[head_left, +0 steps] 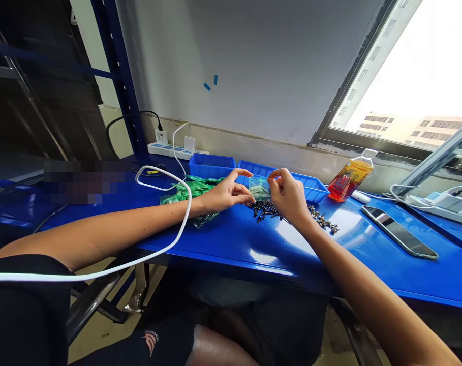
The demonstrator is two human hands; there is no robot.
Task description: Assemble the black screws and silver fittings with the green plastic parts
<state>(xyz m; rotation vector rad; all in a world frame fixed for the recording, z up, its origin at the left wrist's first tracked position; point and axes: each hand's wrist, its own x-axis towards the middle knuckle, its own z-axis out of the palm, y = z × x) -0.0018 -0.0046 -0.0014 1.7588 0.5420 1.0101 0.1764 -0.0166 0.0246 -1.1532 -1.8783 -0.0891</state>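
Bag of clear plastic [259, 186], small, with pale pieces [258, 190] inside, is held up between the two hands, over the near side of a blue table [223, 241]. Right hand [290, 197]: thumb and forefinger pinched together on the bag's right edge, near its upper corner. Left hand [231, 193]: forefinger raised and spread away from the thumb, the other fingers curled; thumb and fingertips at the bag's lower left edge. Whether they grip it or only touch it, cannot tell. Below the bag, on the table: loose heap of dark screws [268, 210], partly hidden by the right hand. Beside that heap, past the right wrist, a smaller group of lighter metallic screws [324, 221]. Beyond the left wrist lies a pile of green packets [195, 188], glossy, overlapping. Behind the hands, along the wall side: a shallow blue bin [211, 171] and a longer blue tray [315, 195], end to end. Bottle [350, 178], yellow and red, stands just beside the tray's far end. Smartphone [401, 233] lies flat farther right. Power strip [168, 150] sits against the wall; a white cable [32, 277] loops across the left forearm.
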